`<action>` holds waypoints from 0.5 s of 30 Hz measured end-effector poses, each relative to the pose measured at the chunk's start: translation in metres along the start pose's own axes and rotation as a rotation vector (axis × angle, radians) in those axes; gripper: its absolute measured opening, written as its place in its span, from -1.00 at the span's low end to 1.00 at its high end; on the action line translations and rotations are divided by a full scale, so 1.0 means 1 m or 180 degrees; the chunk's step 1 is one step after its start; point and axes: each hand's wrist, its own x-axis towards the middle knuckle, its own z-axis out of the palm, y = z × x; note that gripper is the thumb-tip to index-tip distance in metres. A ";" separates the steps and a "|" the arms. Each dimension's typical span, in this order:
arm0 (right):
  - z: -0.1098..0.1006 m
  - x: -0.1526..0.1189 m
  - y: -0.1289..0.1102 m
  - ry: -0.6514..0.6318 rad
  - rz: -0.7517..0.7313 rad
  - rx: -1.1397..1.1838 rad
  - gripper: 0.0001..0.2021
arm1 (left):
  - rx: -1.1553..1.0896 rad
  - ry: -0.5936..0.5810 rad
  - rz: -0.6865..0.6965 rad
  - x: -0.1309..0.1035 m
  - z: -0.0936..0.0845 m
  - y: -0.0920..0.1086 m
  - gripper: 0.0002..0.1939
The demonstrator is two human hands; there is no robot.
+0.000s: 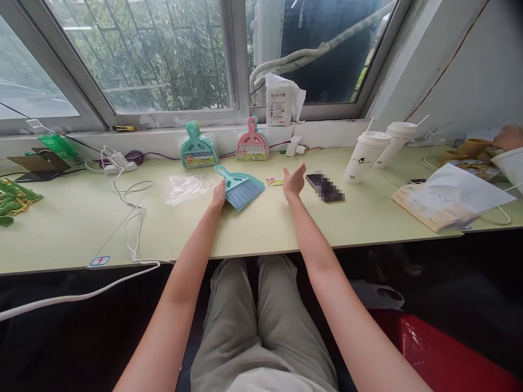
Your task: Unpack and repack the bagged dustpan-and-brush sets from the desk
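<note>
A teal mini dustpan and brush set (244, 188) lies tilted over the table, its blue-grey bristles facing up and towards me. My left hand (219, 195) is closed on its left edge, below the looped handle; part of the fingers is hidden. Off to the right, my right hand (295, 181) is raised above the table with fingers apart and nothing in it. Beside that hand lies a small colourful label card (275, 182). A crumpled clear plastic bag (188, 188) rests left of my left hand. Right of my right hand is a dark phone (326, 188), partly blurred out.
Packaged teal (199, 147) and pink (252, 142) dustpan sets lean against the window wall. Two white cups (365, 158) with straws stand right, near a paper bag (443, 198). White cables (133, 212) cross the left side. Another person's hand (511, 138) shows at far right.
</note>
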 end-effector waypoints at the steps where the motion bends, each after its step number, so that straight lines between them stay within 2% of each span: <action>1: 0.003 -0.006 -0.006 -0.0116 -0.0344 0.0123 -0.57 | -0.0008 -0.0005 -0.0026 -0.002 0.001 0.001 -0.56; 4: 0.016 -0.028 -0.026 -0.0825 -0.1076 0.0620 -0.71 | -0.0021 -0.0036 0.0079 -0.007 0.007 0.002 -0.57; 7: 0.028 -0.048 -0.037 -0.1238 -0.1487 0.0910 -0.70 | -0.0042 -0.0160 0.0311 -0.012 0.014 0.003 -0.57; 10: 0.033 -0.055 -0.037 -0.1381 -0.1446 0.0926 -0.67 | -0.0156 -0.0337 0.0393 -0.016 0.020 0.005 -0.58; 15: 0.031 -0.047 -0.030 -0.1357 -0.1268 0.1054 -0.76 | -0.0324 -0.0442 0.0572 -0.023 0.024 0.009 -0.59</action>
